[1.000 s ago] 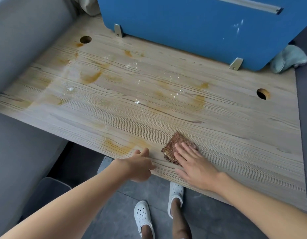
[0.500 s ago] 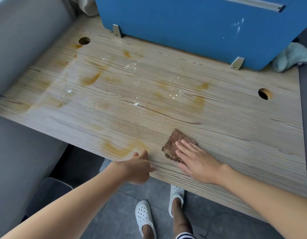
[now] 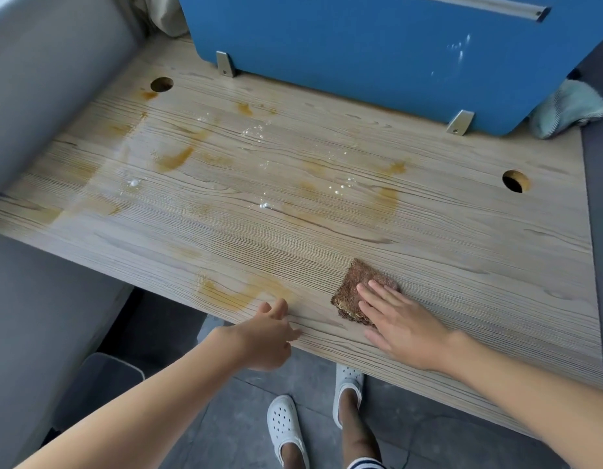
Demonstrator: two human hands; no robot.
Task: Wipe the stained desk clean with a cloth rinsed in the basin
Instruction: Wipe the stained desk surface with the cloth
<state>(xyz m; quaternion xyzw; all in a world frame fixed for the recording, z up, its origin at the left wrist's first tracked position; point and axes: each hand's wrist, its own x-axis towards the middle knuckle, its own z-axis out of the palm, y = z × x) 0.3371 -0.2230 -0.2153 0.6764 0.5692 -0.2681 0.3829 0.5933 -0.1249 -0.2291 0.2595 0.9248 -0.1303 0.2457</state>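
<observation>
presses brown cloth [image 3: 353, 288] onto stained desk [image 3: 462, 252] with flat, unclenched right hand [image 3: 405, 328].
holds left hand [image 3: 266, 336], loosely curled, grasping nothing, at near edge.

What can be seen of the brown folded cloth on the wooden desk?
The brown, coarse-textured cloth is folded into a rough square, a paler yellowish layer showing along its near edge. It lies flat on the stained light wooden desk, near the front edge. The right hand presses straight fingers on its right part; the rest is uncovered.
</observation>
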